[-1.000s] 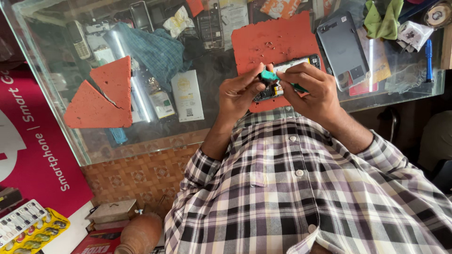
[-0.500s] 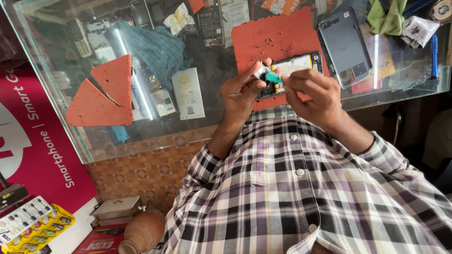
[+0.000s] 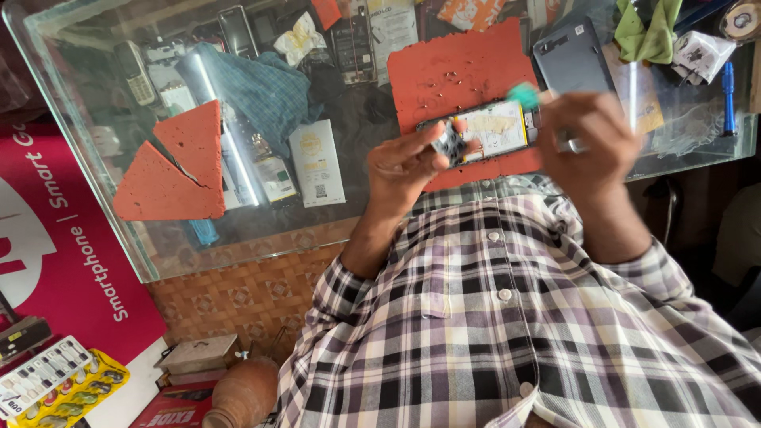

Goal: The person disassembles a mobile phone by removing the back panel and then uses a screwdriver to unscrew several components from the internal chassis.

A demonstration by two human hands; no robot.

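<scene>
nearest is the checked shirt (image 3: 507,317), with both forearms reaching out of it toward twelve o'clock. the left hand (image 3: 412,162) pinches a small dark part (image 3: 450,144) between thumb and fingertips; it looks light, stiff and fragile, best held by its edges as it is now. the right hand (image 3: 590,147), at three o'clock of the left, is curled narrow around a green-handled tool (image 3: 523,95), blurred. just beyond the hands an opened phone (image 3: 495,127) lies flat on a red mat (image 3: 460,71) on the glass desk (image 3: 135,238); its bare insides look delicate, so grip belongs on the side frame. at one o'clock a dark back cover (image 3: 567,55) lies beside the mat.
</scene>
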